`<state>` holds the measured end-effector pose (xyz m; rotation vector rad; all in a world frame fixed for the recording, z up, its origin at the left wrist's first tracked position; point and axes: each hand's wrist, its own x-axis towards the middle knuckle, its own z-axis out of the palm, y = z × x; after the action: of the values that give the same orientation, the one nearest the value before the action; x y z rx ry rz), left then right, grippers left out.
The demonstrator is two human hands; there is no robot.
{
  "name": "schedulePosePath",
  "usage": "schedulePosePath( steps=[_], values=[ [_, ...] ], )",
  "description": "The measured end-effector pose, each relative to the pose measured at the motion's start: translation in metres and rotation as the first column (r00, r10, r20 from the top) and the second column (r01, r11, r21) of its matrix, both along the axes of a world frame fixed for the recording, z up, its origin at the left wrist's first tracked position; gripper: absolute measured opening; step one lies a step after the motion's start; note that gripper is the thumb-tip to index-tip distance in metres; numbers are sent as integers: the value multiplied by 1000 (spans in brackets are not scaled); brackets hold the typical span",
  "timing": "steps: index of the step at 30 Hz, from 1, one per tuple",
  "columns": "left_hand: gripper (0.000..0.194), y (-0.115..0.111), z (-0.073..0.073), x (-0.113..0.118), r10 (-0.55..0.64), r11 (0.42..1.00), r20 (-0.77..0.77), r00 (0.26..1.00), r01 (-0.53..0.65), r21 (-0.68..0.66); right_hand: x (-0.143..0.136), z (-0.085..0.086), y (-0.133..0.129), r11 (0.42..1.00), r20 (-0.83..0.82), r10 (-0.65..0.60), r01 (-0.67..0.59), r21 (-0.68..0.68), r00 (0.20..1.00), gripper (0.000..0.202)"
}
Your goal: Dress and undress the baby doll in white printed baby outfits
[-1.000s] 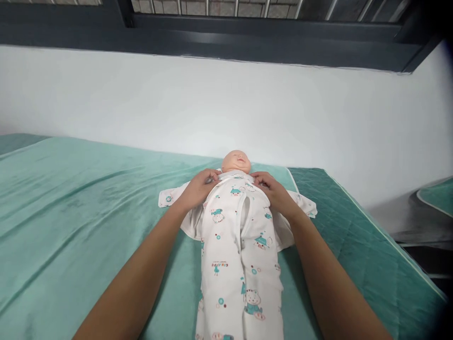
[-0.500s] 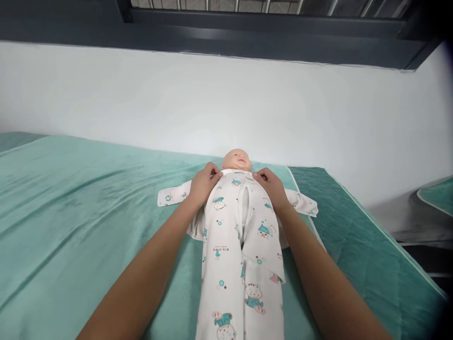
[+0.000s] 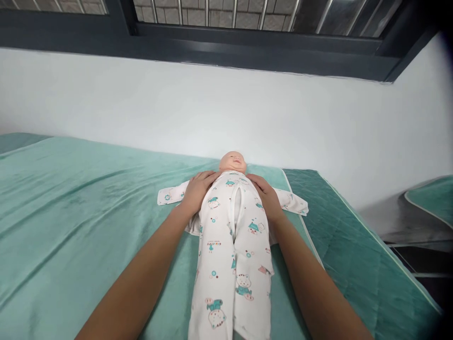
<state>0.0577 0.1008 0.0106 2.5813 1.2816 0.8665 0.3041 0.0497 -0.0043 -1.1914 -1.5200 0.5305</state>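
Note:
A baby doll (image 3: 232, 161) lies on its back, its head near the wall. White printed trousers (image 3: 215, 236) cover its front up to the neck, with an opening in their middle. Beneath them lies a white printed top, its left sleeve (image 3: 173, 193) and right sleeve (image 3: 292, 202) spread outward. My left hand (image 3: 200, 189) rests at the upper left edge of the trousers, fingers extended toward the doll's neck. On the upper right edge lies my right hand (image 3: 264, 192), its fingers stretched out flat. Neither hand grips the cloth.
A light green cover (image 3: 88, 198) with soft folds spreads under the doll. At the right is a darker green quilted mat (image 3: 354, 245). Behind stands a white wall (image 3: 212, 108) below a dark window frame (image 3: 247, 49). Another green padded piece (image 3: 433, 198) shows at the far right.
Both hands have gone from pinching the upper edges of the trousers to lying with fingers extended on them. The view has shifted slightly, showing more of the window.

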Motion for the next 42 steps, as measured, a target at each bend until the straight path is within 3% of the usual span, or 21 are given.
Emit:
schedulePosePath(
  steps=[5,9,12,15,20,27,32,37,42],
  values=[
    [44,-4,-7,-5,15,999,40,999,-17,43,2,-12,-11,996,-46,-80,82,44,996,29],
    [46,-14,-11,-11,38,994,33,999,-41,98,7,-20,-17,978,11,-194,192,86,981,24],
    [39,-25,-9,-14,118,979,53,992,-125,160,10,-21,-16,939,85,-337,327,109,938,18],
    [31,-37,-2,-12,191,965,42,981,-196,173,11,-18,-14,915,170,-400,383,128,900,14],
    [24,-49,6,-5,254,966,-74,964,-256,-22,17,-11,-16,948,210,-316,318,24,925,11],
    [26,-45,0,-5,303,898,77,950,-257,-358,30,-14,-14,974,298,-184,214,-71,937,16],
    [22,-45,-6,-5,302,875,280,911,-148,-461,30,-19,-11,972,297,-204,230,-54,933,14],
    [24,-51,-12,-2,374,774,536,757,64,-630,27,-20,-11,971,270,-224,239,-27,936,12],
    [21,-53,-12,0,430,735,577,694,103,-671,22,-21,-10,960,231,-274,281,2,934,8]
  ],
)
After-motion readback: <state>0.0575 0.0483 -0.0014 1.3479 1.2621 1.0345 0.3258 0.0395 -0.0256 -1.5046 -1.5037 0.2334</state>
